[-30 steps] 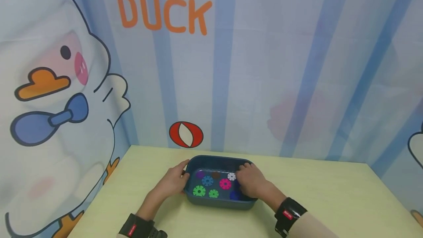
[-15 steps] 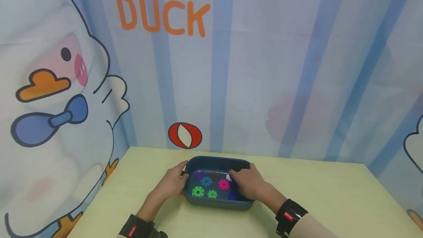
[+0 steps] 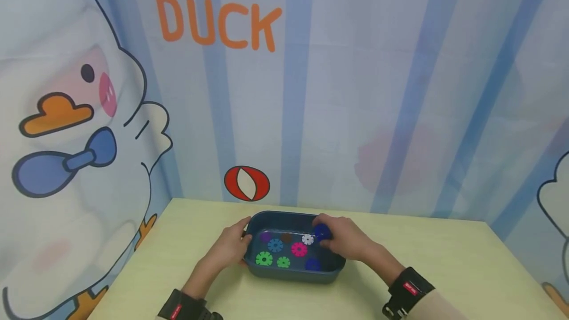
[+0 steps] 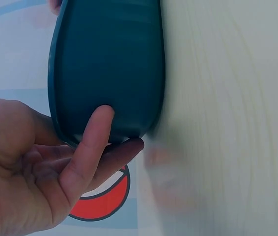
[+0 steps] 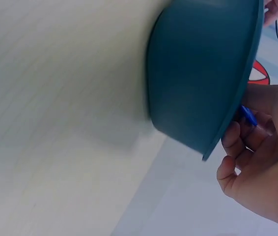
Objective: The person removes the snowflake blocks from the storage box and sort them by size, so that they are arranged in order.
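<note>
A dark teal plastic basin point(image 3: 293, 276) stands on the table with several notched snowflake building discs on its floor. These include a pink disc point(image 3: 299, 249), a white disc point(image 3: 307, 239), a lighter blue disc point(image 3: 275, 245), two green ones and a dark blue disc point(image 3: 312, 264). My left hand point(image 3: 228, 246) grips the basin's left end, fingers against its outside in the left wrist view. Over the right end, my right hand point(image 3: 348, 237) pinches another dark blue snowflake disc point(image 3: 322, 232) between thumb and fingers. Only that disc's edge shows in the right wrist view.
The pale yellow table point(image 3: 422, 260) extends on both sides of the basin. Behind it hangs a striped curtain point(image 3: 342, 88) with "DUCK" lettering and a printed ball. A printed duck covers the left side. Black camera bands point(image 3: 408, 290) circle both wrists.
My right hand has come up from the basin's floor and moved right, a dark blue disc now visible in its fingers. The white disc is uncovered. My left hand keeps its grip.
</note>
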{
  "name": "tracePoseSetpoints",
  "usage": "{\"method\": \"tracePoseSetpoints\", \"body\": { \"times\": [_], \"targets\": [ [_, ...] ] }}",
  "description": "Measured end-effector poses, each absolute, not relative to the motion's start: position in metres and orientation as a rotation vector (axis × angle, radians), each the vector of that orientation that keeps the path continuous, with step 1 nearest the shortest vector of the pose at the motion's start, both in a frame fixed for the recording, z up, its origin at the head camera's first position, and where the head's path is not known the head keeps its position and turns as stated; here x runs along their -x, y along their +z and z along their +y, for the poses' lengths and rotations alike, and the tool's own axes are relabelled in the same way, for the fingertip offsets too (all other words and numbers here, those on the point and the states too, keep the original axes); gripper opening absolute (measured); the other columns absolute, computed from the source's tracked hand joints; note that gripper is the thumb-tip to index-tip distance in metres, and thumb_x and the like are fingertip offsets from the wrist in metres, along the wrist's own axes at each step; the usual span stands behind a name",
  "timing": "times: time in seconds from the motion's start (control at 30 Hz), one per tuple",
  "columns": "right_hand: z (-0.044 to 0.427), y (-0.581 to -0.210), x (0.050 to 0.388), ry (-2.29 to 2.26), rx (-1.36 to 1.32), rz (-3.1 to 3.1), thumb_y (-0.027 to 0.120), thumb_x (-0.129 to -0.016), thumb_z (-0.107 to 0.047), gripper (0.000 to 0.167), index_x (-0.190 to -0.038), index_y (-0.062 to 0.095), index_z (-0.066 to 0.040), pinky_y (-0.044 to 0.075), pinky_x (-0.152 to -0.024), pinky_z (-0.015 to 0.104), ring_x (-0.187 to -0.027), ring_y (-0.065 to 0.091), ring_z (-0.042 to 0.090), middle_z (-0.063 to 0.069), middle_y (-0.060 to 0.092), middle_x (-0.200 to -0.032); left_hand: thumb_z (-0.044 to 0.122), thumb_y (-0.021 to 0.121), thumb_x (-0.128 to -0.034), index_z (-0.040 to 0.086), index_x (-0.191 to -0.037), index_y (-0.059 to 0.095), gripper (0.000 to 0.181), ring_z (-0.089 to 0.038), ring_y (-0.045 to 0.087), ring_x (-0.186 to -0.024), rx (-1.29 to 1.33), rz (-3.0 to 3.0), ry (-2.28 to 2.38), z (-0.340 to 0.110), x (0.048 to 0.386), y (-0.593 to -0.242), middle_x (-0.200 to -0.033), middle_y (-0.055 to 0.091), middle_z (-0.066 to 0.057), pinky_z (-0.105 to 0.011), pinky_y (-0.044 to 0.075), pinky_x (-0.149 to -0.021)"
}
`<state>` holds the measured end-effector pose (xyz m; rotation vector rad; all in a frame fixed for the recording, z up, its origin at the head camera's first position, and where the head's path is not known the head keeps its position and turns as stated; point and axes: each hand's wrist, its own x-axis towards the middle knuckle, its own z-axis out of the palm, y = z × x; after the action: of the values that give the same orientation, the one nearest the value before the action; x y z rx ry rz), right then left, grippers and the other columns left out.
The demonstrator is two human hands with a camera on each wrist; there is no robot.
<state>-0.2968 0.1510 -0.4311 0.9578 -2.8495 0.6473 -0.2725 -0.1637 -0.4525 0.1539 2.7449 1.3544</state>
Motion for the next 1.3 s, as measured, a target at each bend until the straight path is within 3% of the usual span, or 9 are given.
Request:
{"method": "tracePoseSetpoints", "body": {
  "times": [0.3, 0.53, 0.67, 0.87, 1.0, 1.13, 1.3],
  "targets": [
    [0.172, -0.431, 0.297, 0.816, -0.869, -2.853, 0.077, -0.094, -0.005, 0.039, -0.131, 0.064, -0.007, 0.064, -0.091, 0.050, -0.114, 0.071, 0.035, 0.015, 0.073, -0.125, 0.001, 0.053, -0.1076, -0.003, -0.161, 0.036, 0.056, -0.028, 0.075, -0.088, -0.157, 2.742, 1.364, -0.163, 0.271, -0.451, -0.138, 0.061, -0.034, -0.034, 0.064, -0.051],
    [0.192, -0.432, 0.298, 1.048, -0.817, -2.851, 0.069, -0.100, -0.005, 0.033, -0.132, 0.063, -0.003, 0.054, -0.069, 0.028, -0.086, 0.062, 0.016, 0.010, 0.072, -0.112, 0.001, 0.054, -0.1078, -0.002, -0.161, 0.037, 0.056, -0.031, 0.076, -0.090, -0.162, 2.738, 1.373, -0.162, 0.272, -0.454, -0.141, 0.059, -0.035, -0.032, 0.064, -0.051],
    [0.202, -0.433, 0.298, 1.109, -0.760, -2.854, 0.067, -0.102, -0.005, 0.031, -0.132, 0.061, -0.002, 0.056, -0.067, 0.026, -0.084, 0.064, 0.014, 0.010, 0.072, -0.105, 0.001, 0.053, -0.1081, -0.002, -0.161, 0.037, 0.056, -0.030, 0.076, -0.088, -0.160, 2.746, 1.368, -0.162, 0.272, -0.454, -0.142, 0.058, -0.035, -0.032, 0.064, -0.051],
    [0.214, -0.436, 0.297, 1.070, -0.722, -2.871, 0.066, -0.102, -0.003, 0.032, -0.133, 0.059, 0.000, 0.059, -0.070, 0.030, -0.085, 0.067, 0.017, 0.011, 0.072, -0.104, 0.000, 0.052, -0.1080, -0.003, -0.161, 0.036, 0.056, -0.030, 0.077, -0.087, -0.162, 2.749, 1.374, -0.163, 0.271, -0.453, -0.143, 0.057, -0.036, -0.032, 0.064, -0.051],
    [0.219, -0.442, 0.296, 1.027, -0.715, -2.876, 0.071, -0.097, 0.000, 0.034, -0.130, 0.060, 0.001, 0.066, -0.084, 0.045, -0.102, 0.073, 0.032, 0.020, 0.072, -0.115, 0.001, 0.053, -0.1081, -0.002, -0.162, 0.036, 0.056, -0.028, 0.076, -0.086, -0.150, 2.749, 1.368, -0.163, 0.271, -0.453, -0.144, 0.057, -0.036, -0.032, 0.064, -0.051],
    [0.223, -0.450, 0.296, 0.991, -0.666, -2.903, 0.076, -0.093, 0.000, 0.037, -0.127, 0.061, 0.001, 0.062, -0.098, 0.058, -0.117, 0.069, 0.044, 0.026, 0.070, -0.123, 0.001, 0.053, -0.1081, -0.002, -0.161, 0.036, 0.056, -0.026, 0.076, -0.082, -0.157, 2.754, 1.359, -0.163, 0.271, -0.453, -0.143, 0.058, -0.035, -0.032, 0.064, -0.051],
    [0.228, -0.459, 0.298, 0.920, -0.669, -2.927, 0.078, -0.089, 0.002, 0.037, -0.123, 0.063, 0.001, 0.059, -0.101, 0.062, -0.120, 0.067, 0.049, 0.026, 0.070, -0.124, 0.002, 0.053, -0.1083, -0.002, -0.161, 0.036, 0.056, -0.024, 0.076, -0.078, -0.160, 2.754, 1.357, -0.163, 0.270, -0.453, -0.144, 0.058, -0.035, -0.032, 0.064, -0.051]
  ]
}}
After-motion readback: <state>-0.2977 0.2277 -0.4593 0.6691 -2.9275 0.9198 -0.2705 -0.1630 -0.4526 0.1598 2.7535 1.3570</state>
